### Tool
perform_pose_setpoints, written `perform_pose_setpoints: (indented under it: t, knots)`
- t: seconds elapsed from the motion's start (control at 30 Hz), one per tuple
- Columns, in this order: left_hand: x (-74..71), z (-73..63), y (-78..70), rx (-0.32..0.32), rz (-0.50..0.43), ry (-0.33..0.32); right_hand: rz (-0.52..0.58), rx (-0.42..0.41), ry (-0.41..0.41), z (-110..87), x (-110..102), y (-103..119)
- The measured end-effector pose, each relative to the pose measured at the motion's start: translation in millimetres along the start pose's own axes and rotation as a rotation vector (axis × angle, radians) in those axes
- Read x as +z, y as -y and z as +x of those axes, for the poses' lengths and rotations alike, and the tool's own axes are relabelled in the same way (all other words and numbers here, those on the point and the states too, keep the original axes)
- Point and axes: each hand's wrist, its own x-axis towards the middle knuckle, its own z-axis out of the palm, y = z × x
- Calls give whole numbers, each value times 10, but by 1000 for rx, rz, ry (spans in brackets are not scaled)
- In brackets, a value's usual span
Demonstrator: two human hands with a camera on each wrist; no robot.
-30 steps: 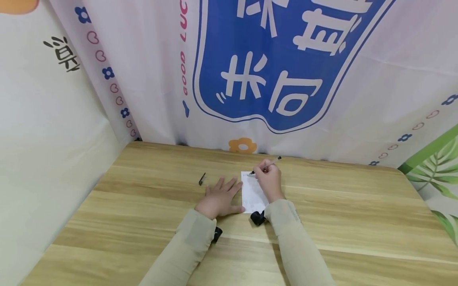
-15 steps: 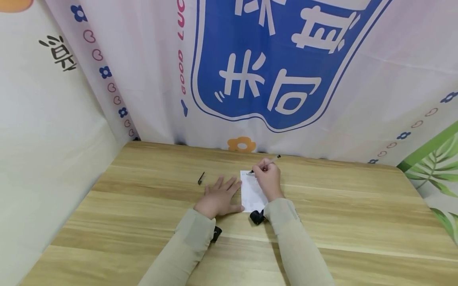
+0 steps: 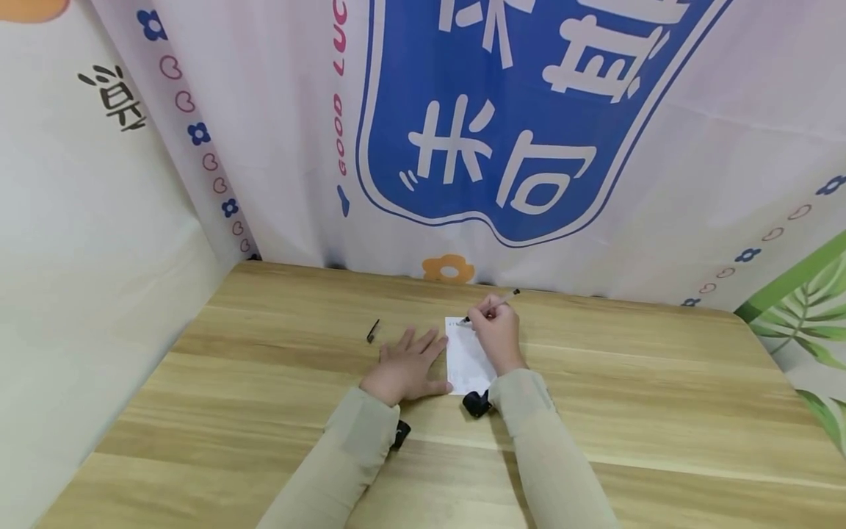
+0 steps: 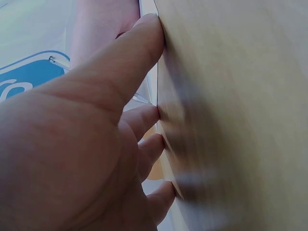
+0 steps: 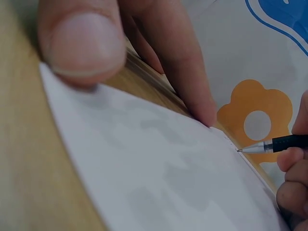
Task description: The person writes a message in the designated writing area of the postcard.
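Note:
A small white sheet of paper (image 3: pixel 467 360) lies on the wooden table, with a short row of tiny marks along its top edge. My right hand (image 3: pixel 499 334) grips a pen (image 3: pixel 509 295) with a clear barrel and dark ends. In the right wrist view the pen's tip (image 5: pixel 240 150) meets the paper near its far edge. Spread flat, my left hand (image 3: pixel 405 369) rests on the table with its thumb and a fingertip at the paper's left edge. The left wrist view shows the left thumb (image 4: pixel 139 45) and fingertips pressed down.
A dark pen cap (image 3: pixel 373 331) lies on the table (image 3: pixel 264 382), left of the left hand. Black wrist cameras (image 3: pixel 476 404) sit below both cuffs. Behind the table's far edge hangs a printed cloth (image 3: pixel 297 184); a pale wall stands left.
The marks along the paper's top edge look slightly longer. The right hand and pen have barely shifted, and the left hand stays in place.

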Motion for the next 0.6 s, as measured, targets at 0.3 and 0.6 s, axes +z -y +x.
perform_pose_setpoints:
  t: [0.3,0.6]
  knots:
    - [5,10,2,1,2,1,-11,5,4,-3,-16,29]
    - [6,8,7,-2,-3,7,-9,14,0,3,-9,34]
